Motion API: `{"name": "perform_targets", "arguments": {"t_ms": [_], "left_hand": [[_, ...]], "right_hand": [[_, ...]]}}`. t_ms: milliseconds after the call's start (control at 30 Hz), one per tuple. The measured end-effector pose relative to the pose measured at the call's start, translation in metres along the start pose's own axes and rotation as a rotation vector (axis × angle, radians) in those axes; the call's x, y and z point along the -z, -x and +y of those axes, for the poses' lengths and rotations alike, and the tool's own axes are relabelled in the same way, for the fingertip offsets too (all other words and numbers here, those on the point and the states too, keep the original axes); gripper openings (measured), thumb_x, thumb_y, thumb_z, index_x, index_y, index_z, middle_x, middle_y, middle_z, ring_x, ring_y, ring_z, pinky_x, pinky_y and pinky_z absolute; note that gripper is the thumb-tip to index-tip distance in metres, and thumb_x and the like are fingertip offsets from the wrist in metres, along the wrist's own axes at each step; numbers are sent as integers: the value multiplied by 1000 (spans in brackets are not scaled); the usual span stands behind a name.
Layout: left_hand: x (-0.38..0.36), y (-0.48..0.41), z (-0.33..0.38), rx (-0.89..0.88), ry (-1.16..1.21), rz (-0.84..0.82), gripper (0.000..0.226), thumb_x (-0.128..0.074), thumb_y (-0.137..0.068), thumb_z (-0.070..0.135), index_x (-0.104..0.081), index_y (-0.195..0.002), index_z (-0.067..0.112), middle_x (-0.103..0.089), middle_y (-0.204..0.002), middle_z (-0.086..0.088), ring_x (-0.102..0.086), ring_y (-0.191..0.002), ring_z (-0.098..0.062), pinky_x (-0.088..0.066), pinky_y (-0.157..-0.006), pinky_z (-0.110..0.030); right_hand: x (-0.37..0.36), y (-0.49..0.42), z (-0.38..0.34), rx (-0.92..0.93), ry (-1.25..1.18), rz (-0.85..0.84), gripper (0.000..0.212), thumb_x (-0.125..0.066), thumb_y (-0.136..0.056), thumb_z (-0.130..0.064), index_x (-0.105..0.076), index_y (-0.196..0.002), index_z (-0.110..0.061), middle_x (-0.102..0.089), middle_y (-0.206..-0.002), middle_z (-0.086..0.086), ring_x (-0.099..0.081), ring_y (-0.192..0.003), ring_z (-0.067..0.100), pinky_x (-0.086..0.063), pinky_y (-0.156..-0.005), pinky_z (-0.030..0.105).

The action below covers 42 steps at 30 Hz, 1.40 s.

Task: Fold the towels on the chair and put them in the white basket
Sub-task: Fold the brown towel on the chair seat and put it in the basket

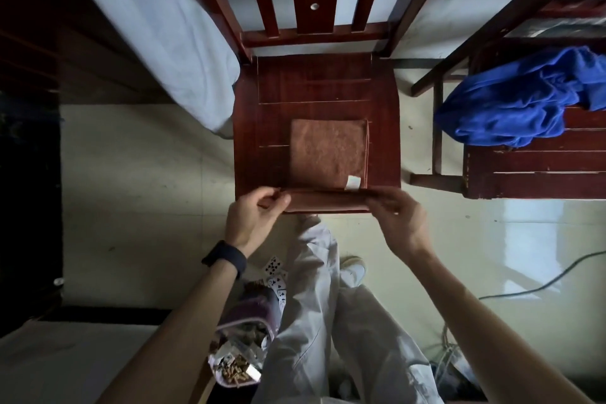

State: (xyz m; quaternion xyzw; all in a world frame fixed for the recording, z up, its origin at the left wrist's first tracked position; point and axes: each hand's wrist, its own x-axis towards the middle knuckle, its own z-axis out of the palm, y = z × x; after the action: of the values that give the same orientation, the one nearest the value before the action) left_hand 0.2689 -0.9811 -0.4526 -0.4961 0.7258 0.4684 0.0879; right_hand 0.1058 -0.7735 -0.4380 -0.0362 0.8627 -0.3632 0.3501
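A brown towel [328, 152] lies flat on the seat of a dark red wooden chair [272, 92], with a white label near its front right corner. Its near edge hangs over the seat's front. My left hand [254, 218] pinches that edge at the left corner. My right hand [398, 215] pinches it at the right corner. A crumpled blue towel [511, 102] sits on a second wooden chair [537, 170] to the right. No white basket is in view.
A bed with a pale sheet [157, 29] runs along the left of the chair. Playing cards [275, 272] and an open pouch of small items [242, 351] lie by my legs. A cable [537, 285] crosses the tiled floor at the right.
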Motion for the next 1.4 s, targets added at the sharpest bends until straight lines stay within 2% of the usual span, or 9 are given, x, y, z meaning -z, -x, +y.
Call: {"name": "perform_targets", "arguments": {"t_ms": [100,233,400,867,1033,1100,1200,1300,1400], "left_hand": [[5,-48,17,-31,-2,18,34,-69,-87,44,-69,-107,16,-65,-99,2,-63,-85,-9,-47,-70,-17],[-9,-106,29,-15,28,-18,37,-62,-92,46,-68,-113,16,-69,-100,4,-62,-92,-8,-45,-79,-20],[-29,-148,31,26,1,41,36,-59,-94,45,-68,-113,15,-71,-100,1,-65,-92,-12,-48,-83,-24],[-47,-176,28,-27,-159,97,39,-50,-95,54,-65,-102,19,-67,-76,6,-65,-72,-15,-51,-60,-28],[-51,-166,33,-93,-318,181,41,-49,-94,55,-53,-115,20,-65,-101,-1,-66,-82,-22,-51,-57,-33],[-54,-153,26,-329,-426,270,47,-51,-95,49,-51,-127,15,-59,-120,-9,-62,-98,-26,-53,-67,-37],[-66,-131,8,-705,-640,177,57,-50,-95,45,-47,-142,14,-44,-150,-8,-42,-137,-26,-36,-108,-46],[-81,-129,-1,-717,-758,49,64,-43,-97,48,-29,-154,23,-18,-163,1,-17,-150,-20,-15,-119,-51],[-82,-143,-9,-661,-797,12,66,-39,-97,54,-19,-156,31,-9,-165,4,-9,-152,-18,-10,-120,-54]], "right_hand": [[-8,-52,-15,79,89,57,19,-71,-88,-33,-73,-105,-25,-63,-98,-7,-62,-79,1,-45,-69,11],[-27,-114,-24,-40,24,38,28,-61,-95,-37,-65,-118,-22,-68,-103,-6,-64,-83,5,-48,-64,13],[-46,-157,-21,-122,22,75,26,-59,-96,-37,-65,-117,-23,-67,-101,-7,-65,-98,16,-57,-90,42],[-60,-177,-21,-143,99,160,24,-55,-97,-32,-64,-112,-15,-63,-96,-4,-60,-95,19,-50,-91,37],[-70,-169,-18,-58,139,267,26,-57,-95,-37,-53,-109,-15,-58,-103,1,-59,-96,25,-47,-82,36],[-74,-156,-14,52,246,359,32,-58,-94,-40,-51,-112,-14,-52,-106,5,-54,-98,29,-47,-84,43],[-83,-128,-5,329,556,369,36,-57,-93,-39,-55,-121,-16,-54,-125,9,-51,-113,30,-41,-91,45],[-95,-118,9,433,747,125,54,-46,-99,-40,-39,-150,-25,-32,-160,1,-23,-150,20,-22,-116,50],[-94,-130,25,377,822,23,62,-33,-102,-50,-14,-159,-33,-7,-167,-7,2,-154,13,-5,-122,56]]}}
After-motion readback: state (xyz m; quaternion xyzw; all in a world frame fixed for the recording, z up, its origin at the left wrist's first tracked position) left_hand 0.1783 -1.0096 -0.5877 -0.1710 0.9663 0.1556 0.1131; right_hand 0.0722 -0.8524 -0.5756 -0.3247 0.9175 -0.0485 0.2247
